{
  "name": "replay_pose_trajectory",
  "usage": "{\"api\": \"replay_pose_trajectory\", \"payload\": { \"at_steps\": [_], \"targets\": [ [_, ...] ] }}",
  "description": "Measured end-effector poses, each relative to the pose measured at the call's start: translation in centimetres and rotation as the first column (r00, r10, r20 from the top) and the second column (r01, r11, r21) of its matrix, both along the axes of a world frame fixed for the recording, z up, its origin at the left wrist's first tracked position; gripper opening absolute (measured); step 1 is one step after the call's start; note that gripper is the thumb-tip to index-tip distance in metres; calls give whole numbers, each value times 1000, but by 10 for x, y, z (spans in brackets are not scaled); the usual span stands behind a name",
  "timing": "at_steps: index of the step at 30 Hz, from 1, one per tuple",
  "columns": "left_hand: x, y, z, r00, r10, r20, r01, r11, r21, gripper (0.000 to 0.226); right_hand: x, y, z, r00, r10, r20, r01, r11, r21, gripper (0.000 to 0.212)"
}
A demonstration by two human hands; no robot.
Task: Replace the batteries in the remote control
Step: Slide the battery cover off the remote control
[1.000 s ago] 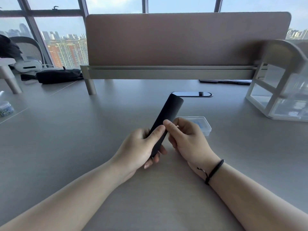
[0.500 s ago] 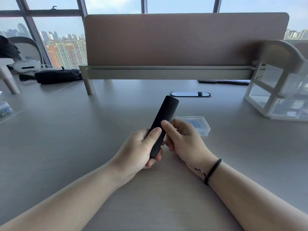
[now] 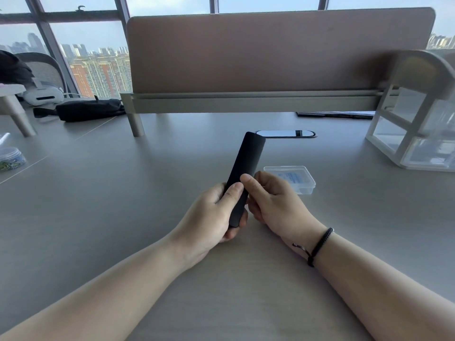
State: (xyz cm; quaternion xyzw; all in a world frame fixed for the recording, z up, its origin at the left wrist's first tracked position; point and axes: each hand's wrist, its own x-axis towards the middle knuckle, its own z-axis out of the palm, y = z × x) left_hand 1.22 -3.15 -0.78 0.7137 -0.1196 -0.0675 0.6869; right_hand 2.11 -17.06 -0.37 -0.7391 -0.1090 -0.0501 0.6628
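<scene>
A long black remote control (image 3: 246, 166) is held above the grey desk, its plain back facing me and its far end tilted up and right. My left hand (image 3: 214, 212) grips its lower end, thumb lying across the back. My right hand (image 3: 273, 200) holds the same lower part from the right, its thumb tip pressed on the back beside my left thumb. Behind my right hand a small clear plastic box (image 3: 295, 177) with blue contents lies on the desk.
A desk divider panel (image 3: 278, 50) stands across the back. A white clear-drawer organiser (image 3: 416, 134) sits at the right, an oval cable grommet (image 3: 285, 134) lies beyond the remote, and a black pouch (image 3: 88, 109) and a jar (image 3: 11, 158) are at the left.
The remote has slid a little lower in my hands and tilted slightly; both thumbs stay together on its back. Nothing has come apart.
</scene>
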Motion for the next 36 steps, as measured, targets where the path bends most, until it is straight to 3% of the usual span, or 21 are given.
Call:
{"api": "replay_pose_trajectory", "payload": {
  "at_steps": [8,14,25,30,36],
  "targets": [
    [4,3,6,997,62,-55,-72,975,-211,22,5,-2,-10,999,-26,34,28,998,-49,7],
    [14,9,5,968,246,53,-238,963,-130,17,3,-3,-11,998,-50,25,55,973,-225,28],
    [10,7,10,975,-12,-220,-97,872,-480,18,1,-1,-11,996,-84,5,82,951,-298,34],
    [11,5,10,993,18,-116,-65,904,-422,25,0,-2,-4,996,-70,-57,54,970,-239,28],
    [12,6,9,994,38,-103,-76,915,-396,35,-1,-4,0,995,-38,-96,17,977,-211,23]
  ]
}}
